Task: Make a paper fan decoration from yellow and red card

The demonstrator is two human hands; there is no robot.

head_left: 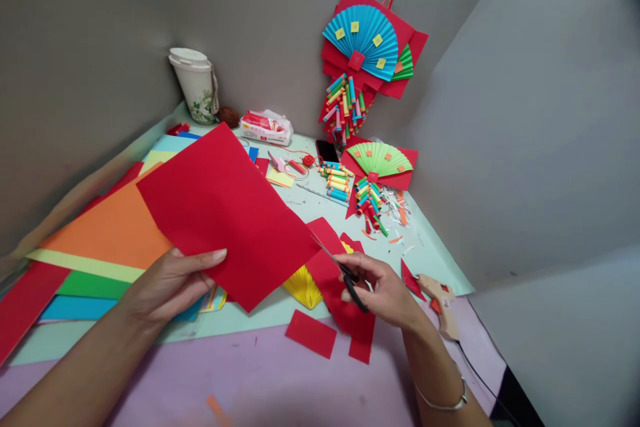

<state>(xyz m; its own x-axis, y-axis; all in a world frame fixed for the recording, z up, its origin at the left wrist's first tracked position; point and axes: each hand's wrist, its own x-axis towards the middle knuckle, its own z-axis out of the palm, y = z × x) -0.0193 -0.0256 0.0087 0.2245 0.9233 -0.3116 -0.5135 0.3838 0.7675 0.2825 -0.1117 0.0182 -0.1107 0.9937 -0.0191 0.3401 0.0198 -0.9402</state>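
Observation:
A large red paper sheet point(230, 213) is pinched between the thumb and fingers of my left hand point(175, 280), raised above the table. Black-handled scissors point(353, 285) are in my right hand point(377, 287), their blades pointing up and left at the sheet's right corner. Beneath the scissors lie red paper pieces point(345, 303), and a yellow folded fan point(304, 287) shows partly behind the held sheet. A small red rectangle point(311, 333) rests nearer to me.
Stacked coloured sheets point(110, 230) lie at left. A lidded bin point(193, 83), tissue pack point(266, 127) and phone point(327, 151) stand or lie behind. A fan decoration point(367, 40) hangs at the back; another point(383, 163) lies below. A glue gun point(443, 303) sits right.

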